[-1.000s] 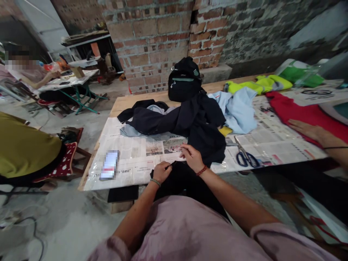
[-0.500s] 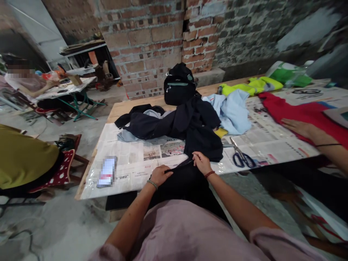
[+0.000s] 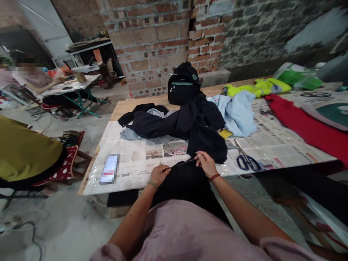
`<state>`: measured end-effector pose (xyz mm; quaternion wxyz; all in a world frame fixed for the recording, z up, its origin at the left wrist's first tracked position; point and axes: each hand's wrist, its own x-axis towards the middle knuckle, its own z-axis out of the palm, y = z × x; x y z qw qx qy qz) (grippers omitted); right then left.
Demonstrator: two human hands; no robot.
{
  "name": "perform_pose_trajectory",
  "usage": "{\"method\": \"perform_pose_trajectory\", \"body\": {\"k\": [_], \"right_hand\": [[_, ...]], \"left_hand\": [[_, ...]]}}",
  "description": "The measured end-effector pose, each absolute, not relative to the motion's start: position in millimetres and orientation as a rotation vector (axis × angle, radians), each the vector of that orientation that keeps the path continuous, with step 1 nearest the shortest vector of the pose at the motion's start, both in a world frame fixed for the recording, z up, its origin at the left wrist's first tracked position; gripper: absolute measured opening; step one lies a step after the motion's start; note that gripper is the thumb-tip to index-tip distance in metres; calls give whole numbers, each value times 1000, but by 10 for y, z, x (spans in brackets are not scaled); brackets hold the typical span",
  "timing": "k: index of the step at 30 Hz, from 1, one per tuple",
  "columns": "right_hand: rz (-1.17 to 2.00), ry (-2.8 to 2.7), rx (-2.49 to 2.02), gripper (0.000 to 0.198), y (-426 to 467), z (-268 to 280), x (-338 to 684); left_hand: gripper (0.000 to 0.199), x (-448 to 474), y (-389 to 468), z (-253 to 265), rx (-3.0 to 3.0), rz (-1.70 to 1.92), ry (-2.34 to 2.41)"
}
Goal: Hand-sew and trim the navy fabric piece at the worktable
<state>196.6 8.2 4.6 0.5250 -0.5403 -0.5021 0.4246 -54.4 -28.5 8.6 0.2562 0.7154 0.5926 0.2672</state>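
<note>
A dark navy garment (image 3: 160,124) lies bunched on the newspaper-covered table (image 3: 130,154), and part of it comes over the near edge toward my lap. My left hand (image 3: 160,175) is closed, pinching one end of a dark cloth edge. Thumb and fingers of my right hand (image 3: 207,165) are pressed together at the other end, and the edge runs taut between both hands. Whether a needle or thread is in the right fingers is too small to make out. Scissors (image 3: 246,159) with dark blue handles lie to the right of that hand.
A black backpack (image 3: 184,85) stands at the back. Light blue cloth (image 3: 236,112), a yellow-green garment (image 3: 259,87) and red cloth (image 3: 301,121) lie to the right. A phone (image 3: 109,168) rests at the left. Another person (image 3: 29,148) sits close on the left.
The view has shifted slightly, so things sit farther right. My right fingers have curled and lifted a little at the cloth edge. Another person's hand has left the red cloth.
</note>
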Motion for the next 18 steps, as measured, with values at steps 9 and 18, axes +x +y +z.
{"method": "perform_pose_trajectory", "body": {"k": [9,18], "right_hand": [[996,-1548,-1036,22,-476,432,1630],[1462,-1683,-1479,24,-408,234,1260]], "left_hand": [[15,-545,-271,57,1943,726,1625],[13,-549,-291,76,1958,785,1601]]}}
